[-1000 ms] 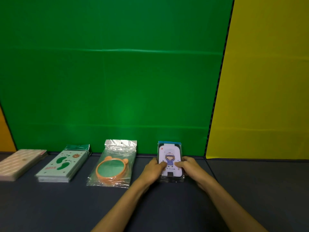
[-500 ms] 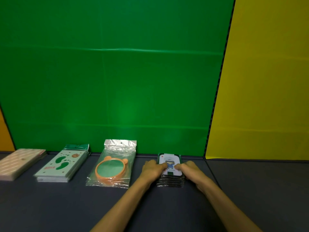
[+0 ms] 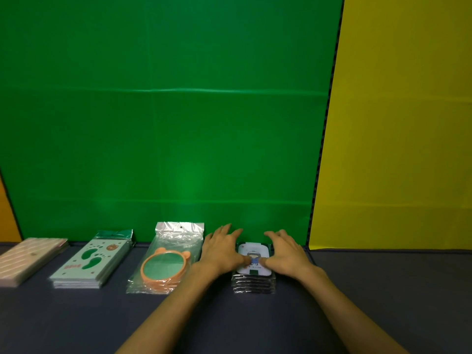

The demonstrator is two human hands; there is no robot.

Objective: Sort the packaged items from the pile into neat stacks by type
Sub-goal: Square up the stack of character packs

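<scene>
Green and yellow fabric backdrops rise behind a dark matte table (image 3: 383,290) holding four stacks in a row. Rightmost, the stack of glossy rounded-rectangle cartoon-figure cards in plastic sleeves (image 3: 253,274) lies flat, long axis running away toward the backdrop. Left hand (image 3: 221,247) and right hand (image 3: 287,251) flank it with fingers spread straight and thumbs resting on top.

backdrop: green sheet (image 3: 166,118) | yellow sheet (image 3: 398,123) | tabletop (image 3: 383,290): dark blue
</scene>
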